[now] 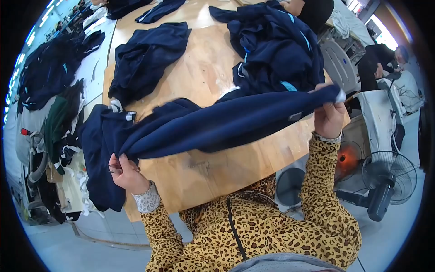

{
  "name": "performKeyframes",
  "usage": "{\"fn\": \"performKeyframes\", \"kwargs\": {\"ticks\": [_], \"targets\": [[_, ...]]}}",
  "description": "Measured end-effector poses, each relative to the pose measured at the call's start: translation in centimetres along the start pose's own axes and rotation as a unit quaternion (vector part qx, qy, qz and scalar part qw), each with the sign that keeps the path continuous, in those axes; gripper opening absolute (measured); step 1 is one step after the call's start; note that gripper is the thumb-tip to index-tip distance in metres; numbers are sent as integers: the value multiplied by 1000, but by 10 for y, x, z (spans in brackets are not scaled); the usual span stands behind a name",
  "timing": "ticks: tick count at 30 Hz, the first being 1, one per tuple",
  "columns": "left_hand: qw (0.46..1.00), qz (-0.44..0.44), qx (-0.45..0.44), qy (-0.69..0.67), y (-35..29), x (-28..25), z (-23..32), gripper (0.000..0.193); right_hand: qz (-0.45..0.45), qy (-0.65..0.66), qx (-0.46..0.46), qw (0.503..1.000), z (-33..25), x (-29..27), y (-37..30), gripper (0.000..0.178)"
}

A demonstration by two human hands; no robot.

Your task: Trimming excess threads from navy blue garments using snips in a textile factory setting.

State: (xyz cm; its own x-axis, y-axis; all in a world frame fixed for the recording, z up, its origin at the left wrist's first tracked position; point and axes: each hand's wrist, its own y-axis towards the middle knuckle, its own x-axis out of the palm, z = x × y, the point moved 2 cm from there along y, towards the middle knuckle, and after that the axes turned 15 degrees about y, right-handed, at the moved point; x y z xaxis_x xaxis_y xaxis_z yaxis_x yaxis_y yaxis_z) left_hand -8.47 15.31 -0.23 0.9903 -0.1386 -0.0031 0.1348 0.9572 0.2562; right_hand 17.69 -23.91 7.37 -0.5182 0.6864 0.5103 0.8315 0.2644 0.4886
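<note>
A navy blue garment [217,122] is stretched out between my two hands above the wooden table, slanting up to the right. My left hand [129,176] pinches its lower left edge. A small metal thing, too small to make out fully, shows at the fingers of that hand. At the other end, my right hand [329,119] grips a narrow part of the cloth, with a white bit at its tip. The rest of the garment hangs down at the left, over the table's edge. A small white label [131,116] shows on it.
Another navy garment [149,56] lies farther back on the wooden table [199,177]. A navy heap with light blue strips [274,50] is at the back right. Fans [385,181] stand on the floor at right. Dark clothes [50,72] cover a left-hand surface. Other people work beyond.
</note>
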Motion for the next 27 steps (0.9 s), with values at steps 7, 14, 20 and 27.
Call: {"fn": "performKeyframes", "kwargs": {"ticks": [7, 14, 20, 27], "targets": [[956, -84, 88, 266, -27, -18, -78, 19, -89, -411, 195, 886, 71, -43, -130, 37], [871, -469, 69, 128, -128, 57, -15, 14, 25, -270, 294, 917, 89, -9, -170, 33], [723, -683, -58, 80, -199, 101, -29, 31, 84, -54, 345, 933, 115, 21, -198, 45], [745, -616, -247, 65, -183, 91, -45, 16, 214, -46, 319, 922, 120, 7, -202, 34]]}}
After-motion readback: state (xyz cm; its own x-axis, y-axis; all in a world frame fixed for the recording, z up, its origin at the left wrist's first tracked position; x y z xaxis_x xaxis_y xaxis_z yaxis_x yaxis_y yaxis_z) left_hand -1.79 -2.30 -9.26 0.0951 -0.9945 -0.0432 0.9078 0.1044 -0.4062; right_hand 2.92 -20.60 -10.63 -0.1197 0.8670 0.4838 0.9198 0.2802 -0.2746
